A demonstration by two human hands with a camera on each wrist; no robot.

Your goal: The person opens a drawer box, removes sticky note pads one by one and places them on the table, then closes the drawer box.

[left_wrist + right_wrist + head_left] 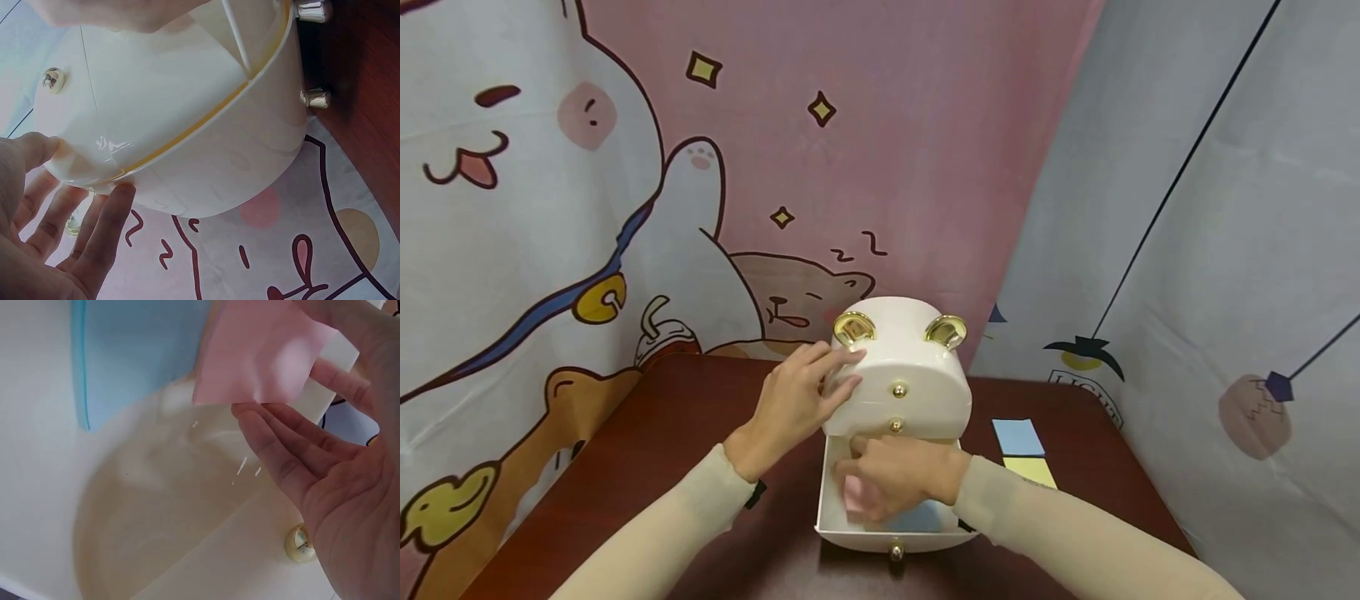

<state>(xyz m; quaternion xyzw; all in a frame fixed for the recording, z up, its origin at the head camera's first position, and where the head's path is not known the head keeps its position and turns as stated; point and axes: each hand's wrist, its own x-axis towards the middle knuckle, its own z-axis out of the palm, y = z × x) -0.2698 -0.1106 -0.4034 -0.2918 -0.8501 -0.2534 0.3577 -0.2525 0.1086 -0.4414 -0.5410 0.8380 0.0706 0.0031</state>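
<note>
A white rounded drawer box [898, 329] with gold ears stands on the table, its bottom drawer [857, 542] pulled out. My left hand [793, 404] steadies the box at its upper left edge, thumb on the front face and fingertips on the curved side. Inside the drawer, my right hand [906, 471] pinches a pink sticky-note pad [262, 356] between thumb and fingers. Beside the pink pad, a blue sticky-note pad [137, 356] lies in the drawer. In the left wrist view, the left fingertips [125, 190] touch the box's rim.
To the right of the box, another blue pad [1018, 437] and a yellow pad [1030, 471] lie on the dark red table [700, 433]. Two upper drawers with gold knobs [899, 390] are closed. A cartoon-printed curtain [925, 150] hangs behind.
</note>
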